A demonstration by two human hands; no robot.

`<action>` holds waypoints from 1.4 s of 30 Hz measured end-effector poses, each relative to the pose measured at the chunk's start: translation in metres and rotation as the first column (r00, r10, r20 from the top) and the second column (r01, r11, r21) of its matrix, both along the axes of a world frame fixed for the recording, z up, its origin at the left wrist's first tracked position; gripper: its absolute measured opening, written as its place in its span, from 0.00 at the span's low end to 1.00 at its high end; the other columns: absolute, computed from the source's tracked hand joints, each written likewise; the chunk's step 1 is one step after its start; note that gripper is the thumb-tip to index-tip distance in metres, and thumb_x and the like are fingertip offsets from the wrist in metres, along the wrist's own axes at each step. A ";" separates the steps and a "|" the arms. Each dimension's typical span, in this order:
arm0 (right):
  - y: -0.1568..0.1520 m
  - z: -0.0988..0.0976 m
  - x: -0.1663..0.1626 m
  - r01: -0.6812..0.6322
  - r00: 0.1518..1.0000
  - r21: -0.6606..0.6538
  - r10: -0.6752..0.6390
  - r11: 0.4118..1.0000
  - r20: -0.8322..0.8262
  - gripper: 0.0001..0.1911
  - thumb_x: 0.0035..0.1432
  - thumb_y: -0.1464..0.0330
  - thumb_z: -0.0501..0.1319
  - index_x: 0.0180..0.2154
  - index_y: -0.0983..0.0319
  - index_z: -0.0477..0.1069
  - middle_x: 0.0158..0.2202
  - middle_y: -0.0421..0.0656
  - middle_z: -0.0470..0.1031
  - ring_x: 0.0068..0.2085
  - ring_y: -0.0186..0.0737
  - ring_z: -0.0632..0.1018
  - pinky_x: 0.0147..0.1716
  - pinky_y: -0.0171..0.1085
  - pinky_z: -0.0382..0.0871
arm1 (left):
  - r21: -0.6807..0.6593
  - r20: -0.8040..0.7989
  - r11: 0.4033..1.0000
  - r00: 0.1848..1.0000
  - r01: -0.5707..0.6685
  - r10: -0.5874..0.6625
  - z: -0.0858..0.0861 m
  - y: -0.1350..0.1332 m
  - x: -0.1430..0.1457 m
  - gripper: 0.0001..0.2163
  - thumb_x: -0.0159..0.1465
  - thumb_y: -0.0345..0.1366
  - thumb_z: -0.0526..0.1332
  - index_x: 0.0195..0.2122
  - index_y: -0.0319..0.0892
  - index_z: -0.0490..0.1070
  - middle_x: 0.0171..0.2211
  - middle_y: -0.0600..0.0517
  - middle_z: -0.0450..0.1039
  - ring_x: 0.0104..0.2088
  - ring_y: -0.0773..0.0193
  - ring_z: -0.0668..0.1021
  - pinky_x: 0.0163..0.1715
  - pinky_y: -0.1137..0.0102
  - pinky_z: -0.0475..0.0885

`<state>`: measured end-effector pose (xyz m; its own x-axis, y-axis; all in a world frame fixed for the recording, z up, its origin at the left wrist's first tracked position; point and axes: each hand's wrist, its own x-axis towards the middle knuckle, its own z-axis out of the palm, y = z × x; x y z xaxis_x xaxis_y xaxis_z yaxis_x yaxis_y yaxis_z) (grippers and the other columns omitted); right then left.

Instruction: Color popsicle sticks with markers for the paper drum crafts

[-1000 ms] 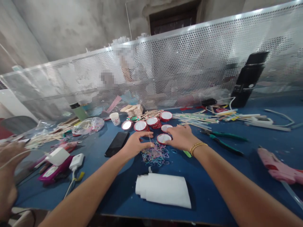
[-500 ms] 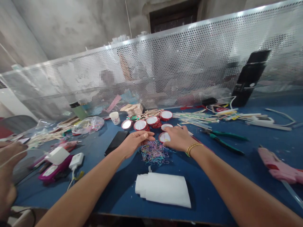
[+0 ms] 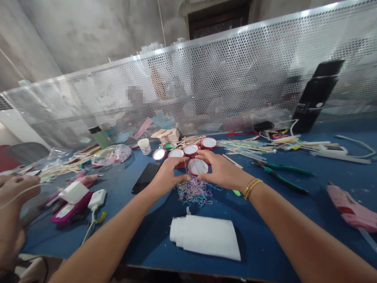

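Note:
My right hand [image 3: 221, 171] grips a small round red-rimmed mirror [image 3: 197, 166], lifted just above the blue table [image 3: 324, 188]. My left hand [image 3: 166, 177] pinches a thin stick or band beside the mirror's left edge, fingers closed. Right beneath both hands lies a heap of several coloured rubber bands [image 3: 193, 192]. More red-rimmed mirrors [image 3: 191, 150] stand in a row behind the hands.
A white folded cloth [image 3: 206, 237] lies near the front edge. A black phone [image 3: 145, 177] rests left of my hands, green pliers [image 3: 282, 175] and a pink glue gun [image 3: 352, 210] to the right. Another person's hand [image 3: 11, 212] is at far left. A perforated metal screen [image 3: 235, 78] stands behind.
My right hand has taken the red-rimmed mirror up off the table and both hands have drawn together over the rubber bands.

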<state>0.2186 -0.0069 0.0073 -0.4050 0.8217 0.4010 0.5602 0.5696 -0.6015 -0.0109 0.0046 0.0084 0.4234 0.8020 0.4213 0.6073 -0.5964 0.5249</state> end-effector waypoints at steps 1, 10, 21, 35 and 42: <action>0.000 -0.001 -0.001 -0.013 1.000 -0.006 0.013 1.000 -0.018 0.40 0.50 0.65 0.67 0.63 0.63 0.58 0.61 0.54 0.69 0.60 0.52 0.71 0.58 0.50 0.66 | 0.004 -0.014 1.000 1.000 -0.008 0.008 -0.001 0.000 0.000 0.29 0.53 0.42 0.72 0.56 0.44 0.71 0.54 0.46 0.74 0.54 0.52 0.74 0.56 0.58 0.67; -0.001 0.002 -0.002 0.012 0.999 0.025 -0.013 1.000 0.031 0.39 0.49 0.62 0.70 0.61 0.61 0.61 0.61 0.52 0.69 0.59 0.54 0.72 0.58 0.50 0.66 | -0.043 -0.027 0.998 0.999 -0.040 0.039 -0.004 0.000 0.001 0.30 0.53 0.43 0.72 0.57 0.41 0.70 0.56 0.44 0.73 0.55 0.51 0.74 0.57 0.58 0.66; -0.002 0.000 -0.007 -0.034 0.998 0.026 0.036 0.999 -0.046 0.41 0.47 0.62 0.72 0.61 0.62 0.62 0.60 0.53 0.70 0.57 0.50 0.74 0.56 0.48 0.68 | -0.159 0.099 0.985 0.994 0.064 -0.048 -0.001 -0.005 0.005 0.32 0.52 0.40 0.72 0.57 0.40 0.67 0.57 0.41 0.70 0.53 0.53 0.75 0.54 0.57 0.70; -0.004 0.004 -0.007 -0.052 0.984 0.007 0.052 0.999 -0.169 0.36 0.47 0.65 0.73 0.57 0.62 0.66 0.58 0.52 0.73 0.57 0.48 0.74 0.58 0.47 0.68 | -0.309 0.249 0.937 0.965 0.160 -0.083 -0.003 -0.005 0.009 0.33 0.49 0.33 0.73 0.57 0.37 0.67 0.56 0.38 0.70 0.51 0.53 0.76 0.53 0.57 0.70; -0.003 0.001 -0.010 -0.008 0.997 0.059 0.012 0.998 -0.073 0.35 0.46 0.61 0.73 0.56 0.60 0.69 0.56 0.51 0.75 0.56 0.51 0.75 0.56 0.48 0.68 | -0.317 0.273 0.934 0.959 0.166 -0.078 -0.011 -0.001 0.007 0.33 0.49 0.34 0.73 0.57 0.38 0.68 0.53 0.39 0.74 0.49 0.52 0.77 0.51 0.58 0.71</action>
